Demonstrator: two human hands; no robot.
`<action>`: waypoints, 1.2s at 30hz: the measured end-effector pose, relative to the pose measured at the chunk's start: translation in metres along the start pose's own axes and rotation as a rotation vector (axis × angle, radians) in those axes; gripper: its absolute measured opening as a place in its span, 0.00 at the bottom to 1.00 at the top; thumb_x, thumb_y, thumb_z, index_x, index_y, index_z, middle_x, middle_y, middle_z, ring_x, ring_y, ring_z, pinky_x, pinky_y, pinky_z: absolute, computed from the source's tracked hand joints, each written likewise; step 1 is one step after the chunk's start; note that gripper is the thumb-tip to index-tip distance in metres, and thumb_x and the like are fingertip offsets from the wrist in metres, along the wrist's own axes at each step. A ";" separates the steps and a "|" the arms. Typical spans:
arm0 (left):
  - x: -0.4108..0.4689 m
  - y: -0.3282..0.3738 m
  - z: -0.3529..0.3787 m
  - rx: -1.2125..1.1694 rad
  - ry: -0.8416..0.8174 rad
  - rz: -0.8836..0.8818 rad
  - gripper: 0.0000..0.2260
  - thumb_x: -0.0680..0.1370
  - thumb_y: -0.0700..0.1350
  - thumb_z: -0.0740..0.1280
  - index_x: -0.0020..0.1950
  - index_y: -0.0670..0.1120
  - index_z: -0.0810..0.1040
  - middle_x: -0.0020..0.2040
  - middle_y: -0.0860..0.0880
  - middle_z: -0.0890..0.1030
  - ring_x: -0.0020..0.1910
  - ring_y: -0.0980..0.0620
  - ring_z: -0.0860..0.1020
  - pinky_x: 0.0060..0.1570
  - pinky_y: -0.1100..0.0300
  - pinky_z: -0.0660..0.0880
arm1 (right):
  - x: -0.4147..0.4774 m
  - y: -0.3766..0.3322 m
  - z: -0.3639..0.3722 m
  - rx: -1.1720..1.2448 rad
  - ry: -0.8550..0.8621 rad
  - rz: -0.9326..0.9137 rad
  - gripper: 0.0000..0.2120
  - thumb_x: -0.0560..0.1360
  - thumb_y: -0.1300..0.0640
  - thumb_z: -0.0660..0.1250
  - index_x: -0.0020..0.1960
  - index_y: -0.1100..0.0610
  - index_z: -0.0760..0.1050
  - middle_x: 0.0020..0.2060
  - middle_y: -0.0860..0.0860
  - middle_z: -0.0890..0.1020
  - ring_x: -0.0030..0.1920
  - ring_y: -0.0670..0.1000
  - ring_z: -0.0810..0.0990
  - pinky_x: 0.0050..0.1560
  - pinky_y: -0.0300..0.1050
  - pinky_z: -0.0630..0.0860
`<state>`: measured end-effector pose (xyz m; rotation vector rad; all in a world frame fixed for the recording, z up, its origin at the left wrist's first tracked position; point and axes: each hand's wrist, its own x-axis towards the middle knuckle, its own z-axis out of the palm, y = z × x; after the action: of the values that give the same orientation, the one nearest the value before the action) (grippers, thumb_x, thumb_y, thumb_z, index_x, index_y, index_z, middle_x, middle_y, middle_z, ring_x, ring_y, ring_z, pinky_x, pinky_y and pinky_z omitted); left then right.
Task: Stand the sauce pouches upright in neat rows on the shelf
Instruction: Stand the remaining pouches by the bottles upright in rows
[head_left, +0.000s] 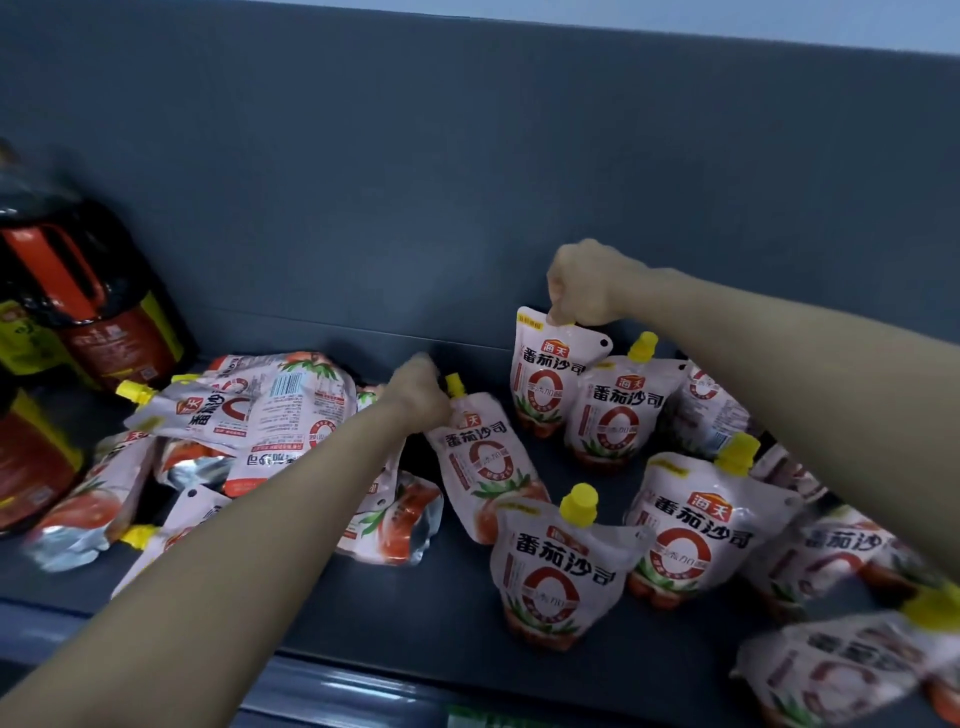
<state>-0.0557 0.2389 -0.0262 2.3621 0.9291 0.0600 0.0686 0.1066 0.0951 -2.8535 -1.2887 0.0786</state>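
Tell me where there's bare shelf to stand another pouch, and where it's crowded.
Bare shelf runs along the front centre, between the heap of lying pouches and the front standing pouch. A narrower strip lies in front of that pouch. Crowded: the heap on the left, and the standing cluster on the right.

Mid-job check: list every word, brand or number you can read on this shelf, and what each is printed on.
"海天": red logo on the back pouch pinched by the right hand, and on upright neighbours.
"番茄沙司": big black characters on those, and on the tilted pouch the left hand grips.
Words across the red rings: blurred.
Barcode pouch print, dark bottles labels: unreadable.
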 end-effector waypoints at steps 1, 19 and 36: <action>-0.001 0.003 -0.004 -0.063 0.003 0.009 0.19 0.70 0.40 0.73 0.60 0.39 0.76 0.58 0.42 0.80 0.58 0.44 0.78 0.58 0.56 0.75 | -0.001 0.000 0.000 -0.005 -0.003 0.007 0.09 0.71 0.59 0.71 0.49 0.64 0.80 0.47 0.60 0.83 0.49 0.61 0.82 0.46 0.50 0.79; -0.009 0.018 -0.054 -0.525 0.204 0.115 0.12 0.73 0.36 0.71 0.32 0.48 0.77 0.39 0.45 0.81 0.41 0.48 0.79 0.52 0.52 0.80 | -0.028 -0.019 -0.029 0.054 0.143 0.063 0.13 0.75 0.64 0.62 0.57 0.60 0.79 0.56 0.60 0.80 0.54 0.63 0.80 0.55 0.53 0.79; -0.051 -0.072 -0.118 -0.298 0.285 0.121 0.06 0.73 0.35 0.68 0.48 0.41 0.80 0.43 0.44 0.79 0.43 0.49 0.75 0.50 0.57 0.75 | -0.036 -0.139 -0.021 0.079 -0.024 -0.227 0.06 0.75 0.60 0.68 0.49 0.61 0.81 0.50 0.58 0.84 0.52 0.60 0.81 0.56 0.53 0.79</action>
<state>-0.1676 0.3090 0.0405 2.1598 0.8382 0.5567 -0.0578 0.1719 0.1215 -2.6290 -1.5659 0.1576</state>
